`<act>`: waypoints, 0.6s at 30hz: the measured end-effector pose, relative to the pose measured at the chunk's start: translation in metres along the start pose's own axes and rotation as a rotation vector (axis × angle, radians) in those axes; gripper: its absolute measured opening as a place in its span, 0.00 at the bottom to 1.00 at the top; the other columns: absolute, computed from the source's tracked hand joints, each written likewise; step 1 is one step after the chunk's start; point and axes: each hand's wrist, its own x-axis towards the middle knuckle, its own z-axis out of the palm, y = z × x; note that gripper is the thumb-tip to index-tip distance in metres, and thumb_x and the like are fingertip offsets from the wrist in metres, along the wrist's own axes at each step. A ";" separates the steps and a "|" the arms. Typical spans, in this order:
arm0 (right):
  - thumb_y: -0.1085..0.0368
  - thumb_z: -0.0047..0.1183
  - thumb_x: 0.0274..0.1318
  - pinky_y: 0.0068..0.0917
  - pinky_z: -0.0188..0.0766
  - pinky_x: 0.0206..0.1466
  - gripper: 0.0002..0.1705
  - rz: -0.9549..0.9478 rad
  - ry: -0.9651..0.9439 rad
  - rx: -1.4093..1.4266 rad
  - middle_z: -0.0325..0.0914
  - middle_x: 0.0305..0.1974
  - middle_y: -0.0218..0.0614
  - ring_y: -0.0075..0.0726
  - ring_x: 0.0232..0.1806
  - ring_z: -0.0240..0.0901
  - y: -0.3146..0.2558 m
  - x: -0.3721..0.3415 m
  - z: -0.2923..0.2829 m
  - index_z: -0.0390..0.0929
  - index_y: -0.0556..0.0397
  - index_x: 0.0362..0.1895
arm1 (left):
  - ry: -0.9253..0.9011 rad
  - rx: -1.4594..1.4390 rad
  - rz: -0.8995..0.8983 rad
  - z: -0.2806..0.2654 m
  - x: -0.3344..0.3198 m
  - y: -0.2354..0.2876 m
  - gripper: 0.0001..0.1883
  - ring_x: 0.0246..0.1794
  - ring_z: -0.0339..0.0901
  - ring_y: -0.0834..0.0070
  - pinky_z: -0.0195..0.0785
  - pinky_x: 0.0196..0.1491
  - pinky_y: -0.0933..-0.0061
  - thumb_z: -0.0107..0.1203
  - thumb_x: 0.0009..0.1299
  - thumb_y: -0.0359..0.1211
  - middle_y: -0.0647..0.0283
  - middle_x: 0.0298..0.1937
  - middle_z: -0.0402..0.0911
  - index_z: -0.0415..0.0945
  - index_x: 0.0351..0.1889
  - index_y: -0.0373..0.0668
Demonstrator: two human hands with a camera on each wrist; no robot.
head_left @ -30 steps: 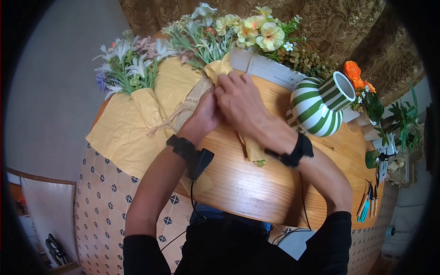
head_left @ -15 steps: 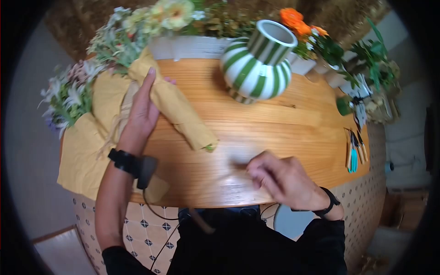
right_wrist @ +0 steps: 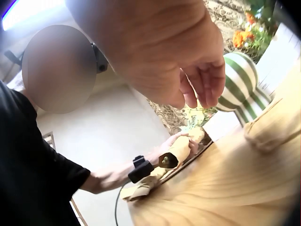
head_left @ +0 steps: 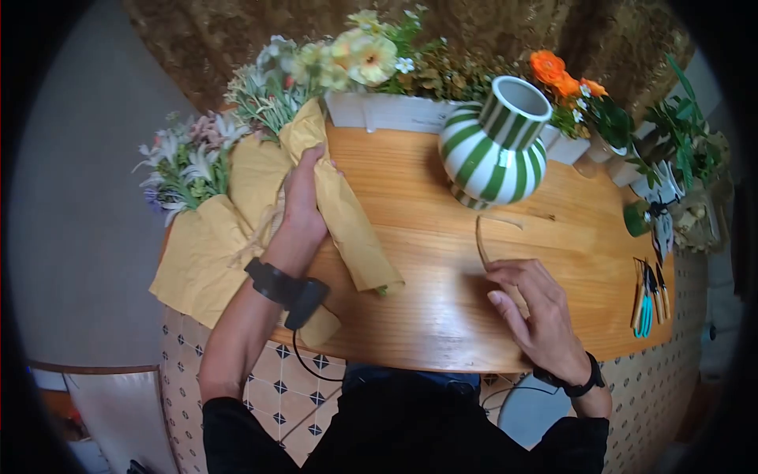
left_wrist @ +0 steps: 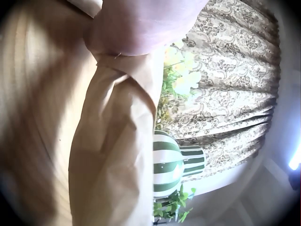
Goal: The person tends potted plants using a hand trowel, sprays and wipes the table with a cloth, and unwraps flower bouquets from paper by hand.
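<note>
A paper-wrapped bouquet [head_left: 351,229] slants across the left part of the table, its flowers at the top and green stem ends poking out below. My left hand [head_left: 304,201] grips it around the upper wrap; the left wrist view shows the creased paper [left_wrist: 110,146] below the hand [left_wrist: 141,28]. My right hand [head_left: 541,316] hovers over the table's front right, thumb and fingers apart and loosely bent. A strand of twine [head_left: 479,237] curves by its fingertips; in the right wrist view the twine [right_wrist: 256,136] lies on the wood, apart from the hand [right_wrist: 164,52].
Two wrapped bouquets [head_left: 197,249] lie at the left. A green-and-white striped vase [head_left: 493,154] stands at the back, before a white flower box [head_left: 395,113]. Orange flowers [head_left: 549,67] and potted greenery are at the back right; scissors and tools [head_left: 643,308] lie at the right edge.
The right hand has left the bouquet and moved to the front right, then a little back over the table, its fingers loosening. The left hand keeps its hold. The head view has shifted.
</note>
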 end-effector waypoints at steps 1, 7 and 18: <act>0.67 0.63 0.60 0.39 0.77 0.51 0.14 -0.018 0.008 0.012 0.80 0.44 0.47 0.51 0.47 0.79 -0.006 0.006 0.001 0.79 0.61 0.47 | 0.020 0.019 0.045 0.000 -0.004 0.003 0.12 0.31 0.78 0.73 0.76 0.34 0.69 0.63 0.69 0.38 0.65 0.31 0.78 0.72 0.40 0.43; 0.56 0.64 0.63 0.34 0.81 0.49 0.30 0.048 -0.248 0.420 0.80 0.50 0.52 0.49 0.51 0.81 -0.027 0.047 0.027 0.71 0.59 0.63 | -0.040 0.108 0.385 0.026 -0.077 0.016 0.11 0.28 0.75 0.78 0.72 0.30 0.73 0.59 0.73 0.36 0.67 0.33 0.77 0.72 0.46 0.42; 0.59 0.68 0.57 0.36 0.67 0.66 0.51 -0.258 0.200 0.488 0.73 0.62 0.49 0.40 0.64 0.71 -0.086 0.166 0.084 0.52 0.62 0.76 | -0.239 0.811 0.981 0.029 -0.136 -0.025 0.42 0.71 0.63 0.64 0.58 0.70 0.62 0.63 0.69 0.27 0.50 0.70 0.62 0.47 0.74 0.30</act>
